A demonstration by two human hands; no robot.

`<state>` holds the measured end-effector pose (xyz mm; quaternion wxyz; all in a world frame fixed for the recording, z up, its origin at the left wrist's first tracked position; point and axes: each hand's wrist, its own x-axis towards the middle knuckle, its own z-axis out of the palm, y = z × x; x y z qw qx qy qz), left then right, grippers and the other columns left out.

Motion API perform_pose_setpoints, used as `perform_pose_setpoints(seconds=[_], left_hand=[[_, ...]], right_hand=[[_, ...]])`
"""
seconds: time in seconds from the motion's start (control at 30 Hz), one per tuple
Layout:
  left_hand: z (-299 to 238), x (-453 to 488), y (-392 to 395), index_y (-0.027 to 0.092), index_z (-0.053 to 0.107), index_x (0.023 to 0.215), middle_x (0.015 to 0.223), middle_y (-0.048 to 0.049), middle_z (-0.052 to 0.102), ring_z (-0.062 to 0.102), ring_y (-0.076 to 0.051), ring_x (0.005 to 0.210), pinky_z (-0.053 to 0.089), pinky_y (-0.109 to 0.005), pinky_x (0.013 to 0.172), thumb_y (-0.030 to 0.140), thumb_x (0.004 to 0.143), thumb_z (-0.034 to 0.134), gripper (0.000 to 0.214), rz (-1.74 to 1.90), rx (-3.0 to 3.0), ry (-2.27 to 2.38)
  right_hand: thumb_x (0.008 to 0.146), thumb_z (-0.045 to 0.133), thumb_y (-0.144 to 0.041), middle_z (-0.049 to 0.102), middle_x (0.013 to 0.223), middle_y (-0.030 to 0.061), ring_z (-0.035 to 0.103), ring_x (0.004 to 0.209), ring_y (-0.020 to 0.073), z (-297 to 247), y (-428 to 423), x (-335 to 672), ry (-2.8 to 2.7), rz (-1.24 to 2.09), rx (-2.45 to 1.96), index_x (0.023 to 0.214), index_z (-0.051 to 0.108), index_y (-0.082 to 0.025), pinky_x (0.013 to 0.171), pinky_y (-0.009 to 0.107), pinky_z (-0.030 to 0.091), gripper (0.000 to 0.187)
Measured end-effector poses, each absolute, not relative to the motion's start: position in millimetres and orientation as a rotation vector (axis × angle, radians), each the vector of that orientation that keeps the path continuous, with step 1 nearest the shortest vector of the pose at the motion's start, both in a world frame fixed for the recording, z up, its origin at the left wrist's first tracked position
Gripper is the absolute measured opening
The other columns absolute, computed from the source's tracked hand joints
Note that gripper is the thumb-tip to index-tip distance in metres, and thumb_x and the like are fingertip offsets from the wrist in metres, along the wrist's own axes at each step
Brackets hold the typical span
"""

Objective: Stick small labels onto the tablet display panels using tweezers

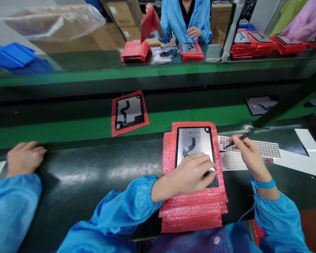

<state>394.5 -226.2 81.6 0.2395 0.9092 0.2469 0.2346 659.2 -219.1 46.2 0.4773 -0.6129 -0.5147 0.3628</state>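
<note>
A grey tablet back panel (pixel 193 140) with a black flex cable lies on top of a stack of red bubble-wrap sheets (pixel 192 211) right in front of me. My left hand (pixel 193 172) rests flat on the panel's lower part, fingers stretched toward its right edge. My right hand (pixel 249 154) pinches a thin black tweezer-like tool (pixel 239 138), and the tip touches a white sheet of small stickers (pixel 263 149) just right of the stack.
Another worker's hand (pixel 25 158) in a blue sleeve rests on the dark bench at the left. On the green conveyor lie a panel on red wrap (pixel 129 112) and a bare panel (pixel 260 104). A person in blue (pixel 184 17) handles red wraps (pixel 135 51) across the line.
</note>
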Motion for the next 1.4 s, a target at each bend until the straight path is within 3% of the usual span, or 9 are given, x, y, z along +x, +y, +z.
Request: perform_pose_setpoints(seconds=[0.13,0.33,0.47,0.8,0.93,1.13,1.2,1.3,1.4], left_hand=[[63,387,-172,0.016,0.070,0.122,0.135,-0.0174,0.070,0.067,-0.031,0.126,0.056,-0.052,0.108,0.035,0.106,0.057,0.028,0.728,2.539,0.941],[27,333,-113,0.015,0.067,0.140,0.159,-0.0205,0.059,0.053,-0.038,0.152,0.039,-0.059,0.129,0.059,0.096,0.068,0.063,0.739,2.118,1.416],[11,318,-110,0.019,0.066,0.144,0.154,-0.0156,0.066,0.062,-0.036,0.143,0.045,-0.055,0.126,0.066,0.090,0.074,0.073,0.632,1.832,1.363],[2,311,-114,0.023,0.072,0.130,0.127,-0.0104,0.078,0.075,-0.029,0.113,0.061,-0.049,0.104,0.055,0.087,0.085,0.055,0.737,1.708,1.254],[10,312,-116,0.023,0.070,0.133,0.134,-0.0109,0.075,0.072,-0.030,0.124,0.057,-0.052,0.113,0.052,0.092,0.081,0.051,0.740,1.845,1.249],[57,337,-154,0.025,0.066,0.137,0.164,-0.0120,0.053,0.047,-0.034,0.156,0.041,-0.061,0.128,0.040,0.101,0.073,0.039,0.894,2.218,1.310],[73,351,-177,0.025,0.065,0.135,0.155,-0.0118,0.060,0.057,-0.031,0.145,0.051,-0.056,0.120,0.034,0.103,0.070,0.034,0.897,2.283,1.197],[84,371,-210,0.019,0.065,0.130,0.125,-0.0113,0.073,0.072,-0.024,0.111,0.064,-0.042,0.094,0.030,0.106,0.065,0.027,0.803,2.343,0.979],[79,387,-230,0.015,0.063,0.133,0.115,-0.0125,0.075,0.073,-0.026,0.100,0.066,-0.043,0.085,0.035,0.108,0.059,0.032,0.631,2.421,0.922]], right_hand=[[0.085,0.076,-0.081,0.071,0.070,0.0029,0.064,0.058,0.0178,14,-198,684,-1.146,0.966,-1.555,0.099,0.077,-0.021,0.055,0.032,0.055,0.061],[0.082,0.076,-0.084,0.075,0.072,0.0038,0.071,0.058,0.0197,-35,-184,685,-1.107,1.067,-1.535,0.099,0.064,-0.023,0.050,0.030,0.058,0.064],[0.086,0.075,-0.082,0.075,0.073,0.0036,0.072,0.058,0.0194,-41,-185,683,-1.115,1.043,-1.557,0.100,0.064,-0.023,0.049,0.029,0.058,0.062],[0.087,0.075,-0.080,0.076,0.076,0.0039,0.073,0.059,0.0195,-33,-187,679,-1.025,1.031,-1.609,0.102,0.063,-0.022,0.051,0.031,0.061,0.061],[0.087,0.076,-0.080,0.075,0.075,0.0037,0.072,0.058,0.0187,-31,-187,679,-1.034,1.024,-1.623,0.101,0.063,-0.022,0.050,0.030,0.060,0.060],[0.087,0.075,-0.081,0.075,0.074,0.0035,0.071,0.057,0.0178,-28,-185,678,-1.076,1.044,-1.618,0.100,0.063,-0.022,0.050,0.029,0.059,0.061],[0.085,0.076,-0.082,0.075,0.074,0.0037,0.071,0.057,0.0178,-28,-185,678,-1.084,1.058,-1.613,0.100,0.064,-0.022,0.050,0.029,0.059,0.063],[0.083,0.077,-0.082,0.076,0.073,0.0039,0.072,0.057,0.0182,-28,-184,679,-1.078,1.078,-1.609,0.098,0.063,-0.022,0.050,0.029,0.059,0.064],[0.083,0.077,-0.083,0.076,0.073,0.0038,0.071,0.057,0.0181,-30,-183,680,-1.073,1.086,-1.609,0.098,0.064,-0.022,0.050,0.029,0.060,0.064]])
